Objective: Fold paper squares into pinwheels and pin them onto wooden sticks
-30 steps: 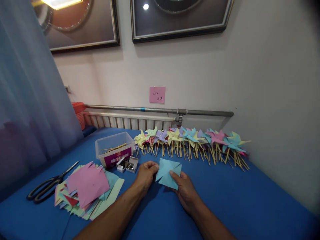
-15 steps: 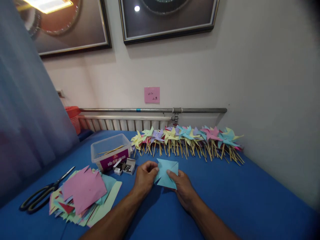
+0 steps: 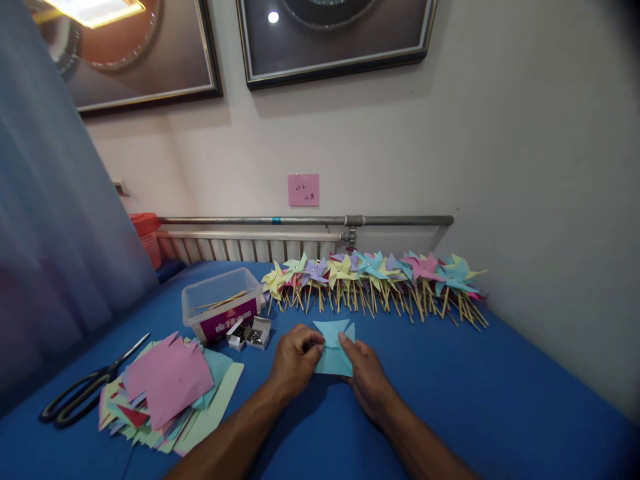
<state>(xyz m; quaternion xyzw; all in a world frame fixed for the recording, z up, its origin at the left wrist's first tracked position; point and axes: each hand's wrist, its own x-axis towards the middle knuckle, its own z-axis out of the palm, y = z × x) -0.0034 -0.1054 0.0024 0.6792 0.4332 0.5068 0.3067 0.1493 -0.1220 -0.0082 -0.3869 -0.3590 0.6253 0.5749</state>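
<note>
A light-blue paper square (image 3: 332, 362), slit in from its corners, is held between my two hands above the blue tabletop. My left hand (image 3: 299, 357) pinches a flap at the sheet's left side, with thumb and forefinger pressed together near the middle. Along the right edge my right hand (image 3: 367, 367) grips the same sheet, thumb on top and fingers underneath. To the left lies a pile of cut coloured paper (image 3: 170, 377), a pink sheet uppermost. Beyond my left hand stand small white boxes (image 3: 257, 335) of metal fasteners.
Scissors (image 3: 93, 387) lie at the far left. A clear plastic tub (image 3: 220, 307) holds thin wooden sticks. Finished paper pinwheels (image 3: 373, 270) on sticks line the back of the blue table (image 3: 450, 393), below a radiator pipe (image 3: 410, 221). A curtain (image 3: 60, 200) hangs at left.
My left thumb and forefinger have moved inward over the light-blue paper, bringing a flap toward its middle. My right thumb has shifted slightly up and right.
</note>
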